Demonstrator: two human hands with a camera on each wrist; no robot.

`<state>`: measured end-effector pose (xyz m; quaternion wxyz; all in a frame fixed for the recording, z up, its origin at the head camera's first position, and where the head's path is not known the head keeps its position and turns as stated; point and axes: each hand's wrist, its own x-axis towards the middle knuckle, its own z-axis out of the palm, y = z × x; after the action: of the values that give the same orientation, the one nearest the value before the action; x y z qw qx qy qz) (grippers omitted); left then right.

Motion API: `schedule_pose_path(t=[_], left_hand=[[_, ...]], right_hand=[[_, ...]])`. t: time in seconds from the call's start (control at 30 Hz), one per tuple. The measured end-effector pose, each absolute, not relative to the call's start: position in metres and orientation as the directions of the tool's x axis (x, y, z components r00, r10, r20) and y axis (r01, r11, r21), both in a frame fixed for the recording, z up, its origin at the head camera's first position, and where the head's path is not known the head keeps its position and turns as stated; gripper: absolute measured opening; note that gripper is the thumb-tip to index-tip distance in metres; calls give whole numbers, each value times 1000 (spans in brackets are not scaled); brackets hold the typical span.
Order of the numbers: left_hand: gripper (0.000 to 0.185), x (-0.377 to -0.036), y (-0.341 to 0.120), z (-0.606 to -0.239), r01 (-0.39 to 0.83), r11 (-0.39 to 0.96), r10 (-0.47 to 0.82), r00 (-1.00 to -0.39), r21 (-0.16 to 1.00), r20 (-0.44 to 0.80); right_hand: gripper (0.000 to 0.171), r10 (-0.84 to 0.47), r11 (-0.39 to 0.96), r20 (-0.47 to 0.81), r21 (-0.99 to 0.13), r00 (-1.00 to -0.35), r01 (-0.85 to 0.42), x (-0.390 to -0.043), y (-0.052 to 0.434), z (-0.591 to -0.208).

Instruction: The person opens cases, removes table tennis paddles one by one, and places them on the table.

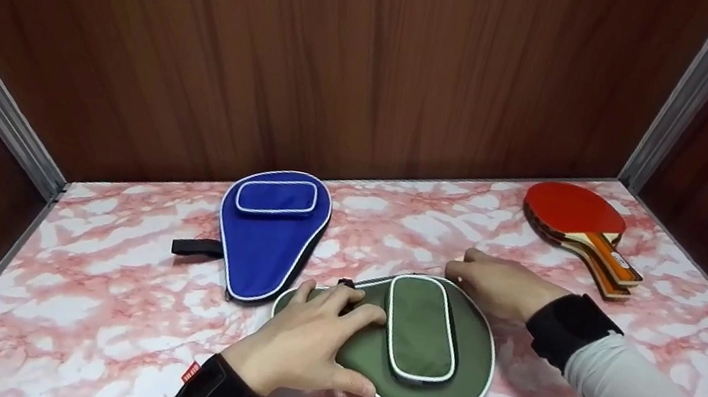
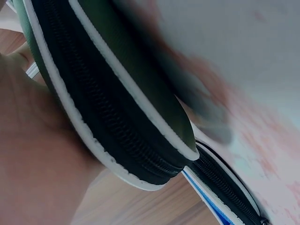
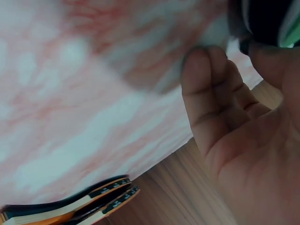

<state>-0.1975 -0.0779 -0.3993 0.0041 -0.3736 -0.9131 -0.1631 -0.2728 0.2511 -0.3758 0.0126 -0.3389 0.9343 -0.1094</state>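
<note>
A green table tennis bat case (image 1: 357,350) with white piping and a raised pocket (image 1: 422,328) lies at the front of the table. My left hand (image 1: 309,338) holds its narrower left part, fingers bent over the top and thumb along the near edge. In the left wrist view a black zipper (image 2: 103,103) runs round the case's side. At the far right edge of the case, my right hand (image 1: 501,284) has its fingers curled. The right wrist view shows a small dark zipper pull (image 3: 244,46) between thumb and fingers, partly hidden.
A blue bat case (image 1: 267,241) with a black strap (image 1: 197,247) lies behind on the left. Two stacked table tennis bats (image 1: 575,210), the top one red, are at the back right. Brown wooden panels (image 1: 376,66) border the marbled table (image 1: 109,330).
</note>
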Motion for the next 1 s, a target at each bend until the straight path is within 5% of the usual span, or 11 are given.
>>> schedule_pose_path(t=[0.47, 1.0], left_hand=[[81, -196, -77, -399, 686, 670, 680, -720, 282, 136], [81, -196, -76, -399, 684, 672, 677, -723, 284, 137]], right_hand=[[16, -615, 786, 137, 27, -777, -617, -255, 254, -393], [27, -605, 789, 180, 1, -776, -615, -233, 273, -397]])
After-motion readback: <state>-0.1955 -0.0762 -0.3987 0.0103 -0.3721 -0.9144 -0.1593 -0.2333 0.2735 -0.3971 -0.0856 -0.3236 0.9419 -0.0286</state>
